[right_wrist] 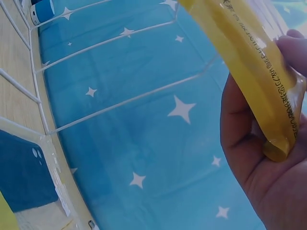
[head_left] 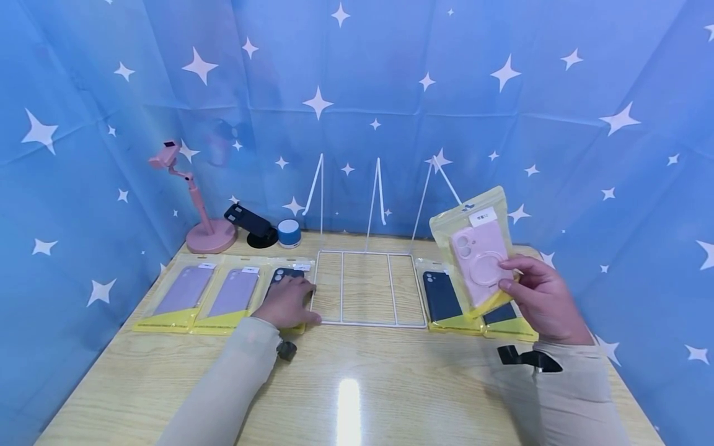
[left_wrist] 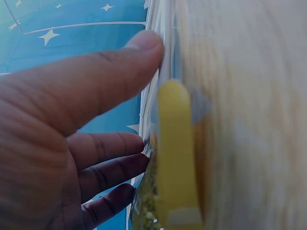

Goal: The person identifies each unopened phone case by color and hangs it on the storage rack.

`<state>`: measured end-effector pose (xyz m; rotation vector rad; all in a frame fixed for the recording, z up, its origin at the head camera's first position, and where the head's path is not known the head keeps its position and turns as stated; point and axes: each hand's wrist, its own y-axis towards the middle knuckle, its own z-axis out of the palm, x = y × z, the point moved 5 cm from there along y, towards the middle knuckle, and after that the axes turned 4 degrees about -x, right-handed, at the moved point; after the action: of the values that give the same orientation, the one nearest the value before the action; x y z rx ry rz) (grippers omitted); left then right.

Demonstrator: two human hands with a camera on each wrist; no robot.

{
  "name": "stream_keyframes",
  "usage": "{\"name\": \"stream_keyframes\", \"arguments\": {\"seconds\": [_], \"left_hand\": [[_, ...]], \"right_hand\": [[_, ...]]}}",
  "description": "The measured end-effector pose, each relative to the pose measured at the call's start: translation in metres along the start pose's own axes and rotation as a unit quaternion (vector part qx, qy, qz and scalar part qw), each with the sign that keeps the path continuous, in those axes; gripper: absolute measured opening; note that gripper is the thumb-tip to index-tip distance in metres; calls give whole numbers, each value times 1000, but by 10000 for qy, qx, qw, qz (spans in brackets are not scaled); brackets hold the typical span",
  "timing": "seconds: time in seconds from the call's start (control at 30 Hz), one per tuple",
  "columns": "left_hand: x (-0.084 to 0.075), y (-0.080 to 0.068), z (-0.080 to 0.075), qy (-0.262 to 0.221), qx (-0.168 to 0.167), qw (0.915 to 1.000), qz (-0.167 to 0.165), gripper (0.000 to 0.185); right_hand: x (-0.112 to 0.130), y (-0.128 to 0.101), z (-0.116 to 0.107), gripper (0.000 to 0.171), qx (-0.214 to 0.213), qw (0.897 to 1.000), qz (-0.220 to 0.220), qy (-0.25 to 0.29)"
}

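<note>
My right hand (head_left: 543, 297) pinches a pink phone case in a clear and yellow bag (head_left: 481, 263) by its lower right edge, raised above the table. In the right wrist view the bag's yellow bottom strip (right_wrist: 259, 72) lies between thumb and fingers. My left hand (head_left: 289, 301) rests over a bagged black phone case (head_left: 287, 272), hiding much of it. Its thumb reaches the side of a white wire rack (head_left: 370, 323). The left wrist view shows the thumb and fingers (left_wrist: 112, 170) extended by the rack's wire and the bag's yellow edge (left_wrist: 176, 158).
Two bagged purple cases (head_left: 186, 290) lie to the left. Bagged dark cases (head_left: 440, 296) lie right of the rack, partly behind the raised bag. Along the back stand a pink stand (head_left: 211, 235), a black phone holder (head_left: 250, 221) and a blue-white cylinder (head_left: 289, 233). A starry curtain (head_left: 368, 74) closes the back.
</note>
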<state>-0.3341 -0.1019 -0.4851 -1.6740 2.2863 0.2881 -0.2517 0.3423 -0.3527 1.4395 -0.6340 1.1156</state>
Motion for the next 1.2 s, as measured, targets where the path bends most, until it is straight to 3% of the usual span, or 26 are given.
{"name": "stream_keyframes", "arguments": {"seconds": [0.2, 0.3, 0.57, 0.73, 0.9, 1.2], "left_hand": [[-1, -2, -2, 25, -25, 10000, 42, 81], [-1, -3, -2, 33, -27, 10000, 62, 81], [-1, -4, -3, 48, -19, 10000, 60, 81], [-2, -4, -4, 50, -1, 10000, 42, 81], [-2, -4, -3, 40, 20, 10000, 26, 81], [-2, -2, -2, 50, 51, 10000, 18, 81]], "right_hand": [[-3, 0, 0, 40, -139, 9977, 171, -642], [-6, 0, 0, 38, -230, 9916, 381, -1213], [-5, 0, 3, 33, -315, 9419, 560, -3296], [-6, 1, 11, 33, 19, 9331, 605, -3545], [-9, 3, 20, 36, 248, 9310, 720, -3570], [-18, 6, 21, 40, 76, 9316, 649, -3575]]}}
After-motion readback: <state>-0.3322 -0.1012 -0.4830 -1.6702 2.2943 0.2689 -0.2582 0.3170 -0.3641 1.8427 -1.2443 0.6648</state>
